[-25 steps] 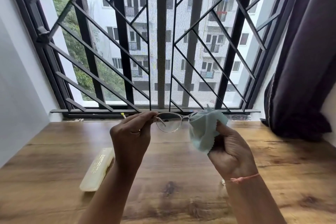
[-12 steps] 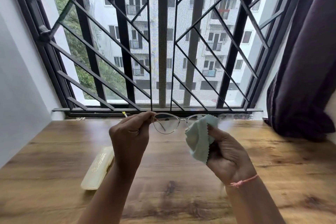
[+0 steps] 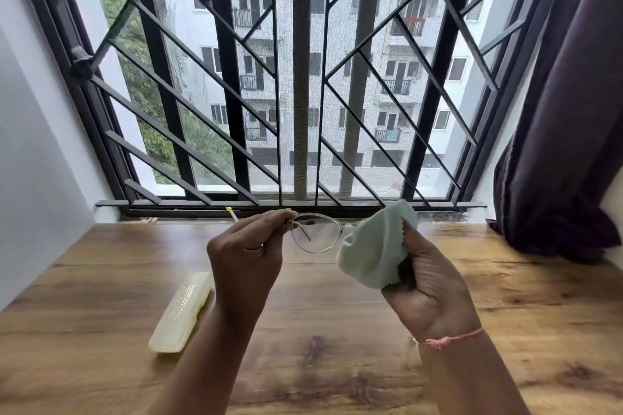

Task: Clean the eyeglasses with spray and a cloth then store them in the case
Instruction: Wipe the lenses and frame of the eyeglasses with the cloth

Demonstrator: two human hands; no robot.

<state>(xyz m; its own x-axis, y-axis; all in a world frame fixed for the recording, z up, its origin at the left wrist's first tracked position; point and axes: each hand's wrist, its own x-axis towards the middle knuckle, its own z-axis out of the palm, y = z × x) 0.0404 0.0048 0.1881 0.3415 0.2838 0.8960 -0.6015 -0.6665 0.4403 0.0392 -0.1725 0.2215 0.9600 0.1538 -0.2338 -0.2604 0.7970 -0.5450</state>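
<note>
Thin metal-framed eyeglasses (image 3: 315,233) are held up above the wooden table (image 3: 101,280), in front of the window. My left hand (image 3: 246,256) pinches their left end at the hinge. My right hand (image 3: 428,283) grips a pale green cloth (image 3: 374,246), which is wrapped over the right lens and hides it. The left lens shows bare. A cream, closed glasses case (image 3: 182,312) lies on the table left of my left forearm. No spray bottle is visible.
A barred window (image 3: 300,77) fills the back, with its sill at the table's far edge. A dark curtain (image 3: 566,111) hangs at the right. A small yellow-tipped stick (image 3: 232,213) lies by the sill. A white wall borders the left.
The cloth in my right hand has shifted on the right lens, its upper corner dropping and then rising again. My left hand and the glasses stay about where they were.
</note>
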